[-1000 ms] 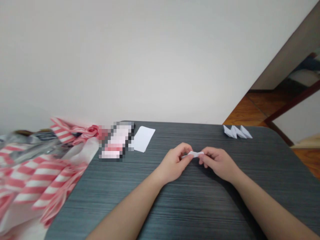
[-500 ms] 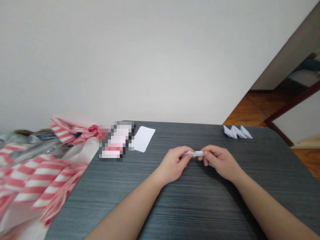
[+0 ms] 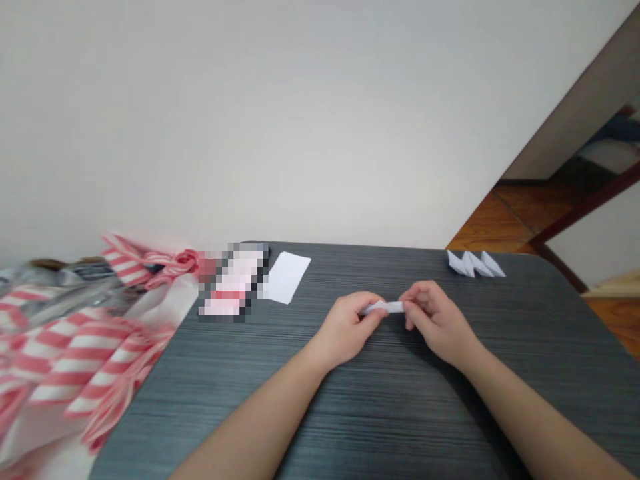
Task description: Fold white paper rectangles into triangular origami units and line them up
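A small folded piece of white paper [image 3: 395, 307] is held just above the dark table, between my two hands. My left hand [image 3: 349, 328] pinches its left part between thumb and fingers. At the paper's right end, my right hand [image 3: 440, 322] grips it with thumb and fingertips. Part of the paper is covered by the left thumb and fingers. Toward the back right lie several folded white paper shapes [image 3: 475, 264] with pointed tips, side by side in a row. A stack of white paper [image 3: 289, 277] lies flat at the back left.
Left of the paper stack lies a pixelated, phone-like flat object [image 3: 233, 280]. Pink-and-white striped cloth [image 3: 85, 353] is heaped beyond the left edge of the dark table [image 3: 350, 427]. A white wall [image 3: 310, 120] rises behind the table, and a wooden floor [image 3: 515, 213] shows at right.
My right hand has shifted slightly left and its fingers are a little raised. The left hand stays nearly in place, still pinching the folded paper.
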Demonstrator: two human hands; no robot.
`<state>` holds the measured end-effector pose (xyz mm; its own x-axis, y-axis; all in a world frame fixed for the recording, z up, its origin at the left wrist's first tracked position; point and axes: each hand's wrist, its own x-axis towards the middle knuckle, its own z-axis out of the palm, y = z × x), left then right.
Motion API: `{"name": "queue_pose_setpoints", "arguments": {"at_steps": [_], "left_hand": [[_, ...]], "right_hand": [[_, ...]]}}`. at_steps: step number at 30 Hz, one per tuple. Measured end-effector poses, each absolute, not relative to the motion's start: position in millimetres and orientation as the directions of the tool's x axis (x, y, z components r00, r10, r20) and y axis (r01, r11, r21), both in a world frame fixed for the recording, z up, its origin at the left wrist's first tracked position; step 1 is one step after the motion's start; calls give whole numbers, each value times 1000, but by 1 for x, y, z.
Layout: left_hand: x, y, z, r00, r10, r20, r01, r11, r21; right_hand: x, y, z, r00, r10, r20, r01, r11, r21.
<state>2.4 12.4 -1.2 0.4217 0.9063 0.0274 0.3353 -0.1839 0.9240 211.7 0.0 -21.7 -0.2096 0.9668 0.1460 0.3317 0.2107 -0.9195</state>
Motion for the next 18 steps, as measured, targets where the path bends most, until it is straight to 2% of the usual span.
{"name": "queue_pose_setpoints", "arguments": {"at_steps": [2,8,18], "left_hand": [[3,13,-2,379,925,-25,329,-110,938],[4,13,-1,308,945,-109,253,29,967],[4,14,-2,312,947,-80,265,-6,964]], "right_hand": [[212,-1,-20,-203,954,221,357,282,-891],[214,0,-10,-306,859,412,509,513,-692],[213,2,-12,-346,833,432,516,553,-654]]}}
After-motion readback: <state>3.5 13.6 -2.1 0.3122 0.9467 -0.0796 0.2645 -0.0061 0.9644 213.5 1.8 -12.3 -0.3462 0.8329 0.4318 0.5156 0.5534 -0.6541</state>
